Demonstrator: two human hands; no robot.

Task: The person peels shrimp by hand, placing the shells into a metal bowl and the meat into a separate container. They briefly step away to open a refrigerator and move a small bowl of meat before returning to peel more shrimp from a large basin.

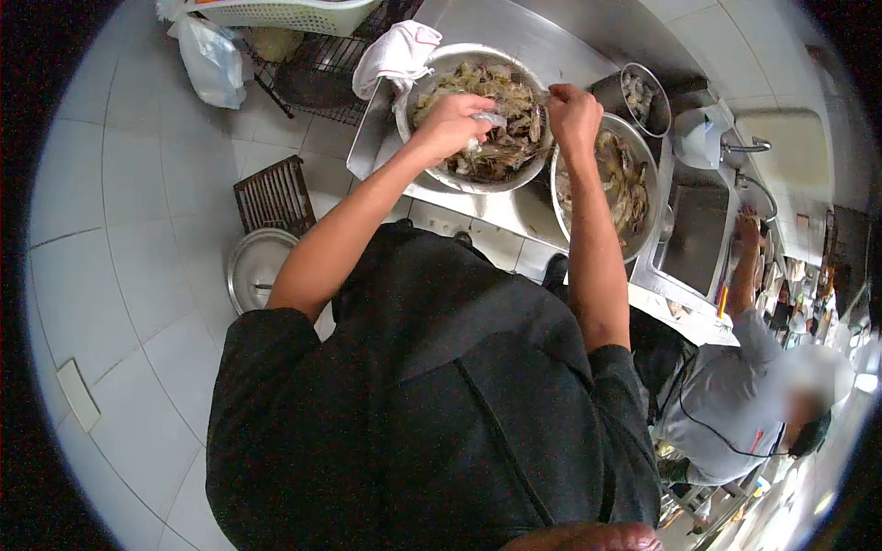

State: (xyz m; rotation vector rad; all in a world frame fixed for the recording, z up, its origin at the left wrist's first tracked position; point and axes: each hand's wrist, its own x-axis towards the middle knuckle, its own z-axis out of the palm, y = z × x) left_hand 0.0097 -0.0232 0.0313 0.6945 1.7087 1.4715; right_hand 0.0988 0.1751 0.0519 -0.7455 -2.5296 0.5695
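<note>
My left hand (454, 127) is over a large metal bowl (411, 138) heaped with shrimp shells and heads (510, 151). Its fingers are closed around a pale, greyish shrimp (491, 119). At the bowl's right rim, my right hand (576, 115) is raised with its fingers pinched together; whatever they may hold is too small to make out. Below that hand and forearm, a second metal bowl (650, 188) contains whole shrimp (623, 184) in liquid. A smaller metal pot (663, 119) behind it holds greyish pieces that look like peeled shrimp (637, 92).
A white cloth (397, 57) lies at the steel counter's left corner. To the right are a sink (694, 234) and faucet (753, 145). A co-worker in a grey shirt (721, 413) is at the right. A metal lid (253, 266) and brown grate (274, 196) are low on the left.
</note>
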